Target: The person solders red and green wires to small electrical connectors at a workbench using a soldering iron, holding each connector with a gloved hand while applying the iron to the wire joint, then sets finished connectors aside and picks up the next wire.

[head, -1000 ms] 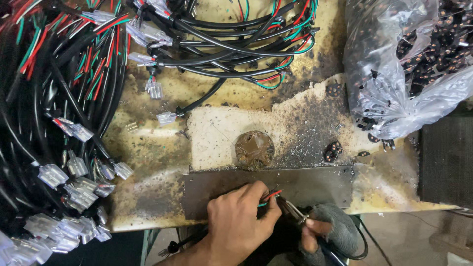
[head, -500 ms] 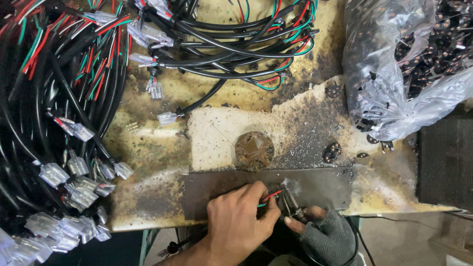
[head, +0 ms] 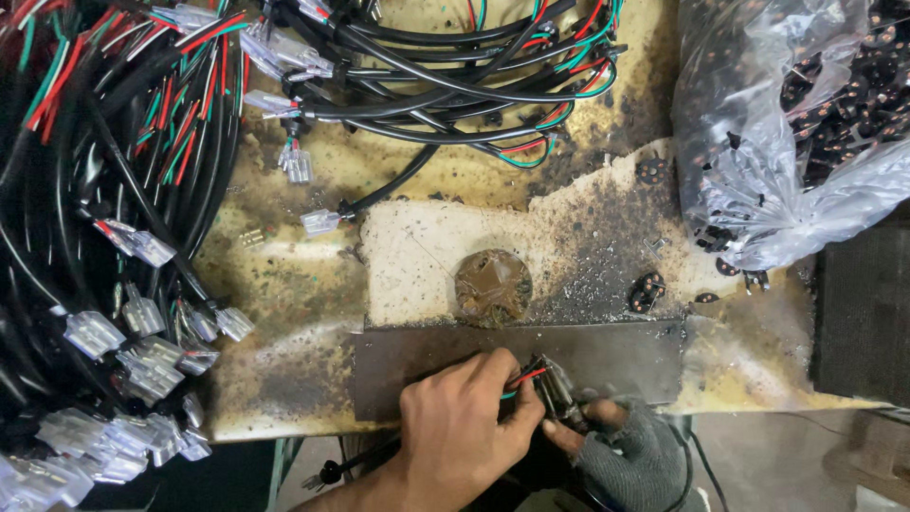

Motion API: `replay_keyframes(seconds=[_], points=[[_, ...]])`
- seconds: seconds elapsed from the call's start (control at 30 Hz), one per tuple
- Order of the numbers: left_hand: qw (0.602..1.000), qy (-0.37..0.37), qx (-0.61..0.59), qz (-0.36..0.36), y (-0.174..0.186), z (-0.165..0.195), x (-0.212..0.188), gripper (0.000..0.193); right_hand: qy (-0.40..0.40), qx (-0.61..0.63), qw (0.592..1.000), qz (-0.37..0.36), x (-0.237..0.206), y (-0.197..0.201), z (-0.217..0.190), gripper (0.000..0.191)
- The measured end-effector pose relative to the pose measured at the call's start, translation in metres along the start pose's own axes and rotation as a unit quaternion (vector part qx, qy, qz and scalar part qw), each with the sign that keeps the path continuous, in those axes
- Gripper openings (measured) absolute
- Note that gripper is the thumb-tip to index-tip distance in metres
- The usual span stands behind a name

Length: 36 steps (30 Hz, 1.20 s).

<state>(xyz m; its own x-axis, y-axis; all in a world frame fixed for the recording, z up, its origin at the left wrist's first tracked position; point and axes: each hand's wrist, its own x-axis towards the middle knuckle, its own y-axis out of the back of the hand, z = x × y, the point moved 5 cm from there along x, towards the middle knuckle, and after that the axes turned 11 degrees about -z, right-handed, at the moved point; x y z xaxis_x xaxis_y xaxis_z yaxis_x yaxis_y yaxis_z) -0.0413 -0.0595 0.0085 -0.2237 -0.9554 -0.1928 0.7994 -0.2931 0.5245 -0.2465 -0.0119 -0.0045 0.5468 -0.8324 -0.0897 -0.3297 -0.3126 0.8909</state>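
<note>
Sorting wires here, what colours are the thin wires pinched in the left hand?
Red and green, at the left hand fingertips, seen in the head view.

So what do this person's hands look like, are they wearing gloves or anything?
Only one is covered. The left hand is bare, with no glove, ring or watch showing, and no sleeve reaches the visible forearm. The right hand wears a dark grey knitted glove whose fingertips are cut off, so the ends of the fingers poke out bare. Nothing more of that arm is in view.

Bench: stained yellow worktop (head: 284, 284), scorched.
On it: black wire harnesses (head: 123, 190), dark metal plate (head: 626, 356), plastic bag (head: 787, 142).
</note>
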Motion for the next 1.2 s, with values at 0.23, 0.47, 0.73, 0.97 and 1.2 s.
replay_keyframes(seconds=[0.23,0.47,0.73,0.97,1.2], points=[[1.000,-0.010,-0.002,0.007,0.000,0.002,-0.001,0.020,-0.362,0.182,0.905,-0.132,-0.019,-0.015,0.035,0.036],[1.000,-0.010,0.005,0.004,-0.002,0.002,-0.001,0.021,-0.112,0.024,0.991,-0.075,-0.012,-0.007,0.017,0.027],[1.000,-0.021,0.010,0.006,-0.001,0.003,0.002,0.022,0.046,0.056,0.997,0.010,-0.006,0.024,0.014,0.051],[0.999,-0.041,0.006,0.001,0.002,0.002,0.002,0.018,-0.044,0.356,0.932,0.040,0.004,-0.012,0.043,0.030],[0.997,-0.070,0.001,0.020,0.006,0.000,-0.001,0.018,-0.061,0.547,0.828,0.109,0.040,-0.040,0.024,0.046]])
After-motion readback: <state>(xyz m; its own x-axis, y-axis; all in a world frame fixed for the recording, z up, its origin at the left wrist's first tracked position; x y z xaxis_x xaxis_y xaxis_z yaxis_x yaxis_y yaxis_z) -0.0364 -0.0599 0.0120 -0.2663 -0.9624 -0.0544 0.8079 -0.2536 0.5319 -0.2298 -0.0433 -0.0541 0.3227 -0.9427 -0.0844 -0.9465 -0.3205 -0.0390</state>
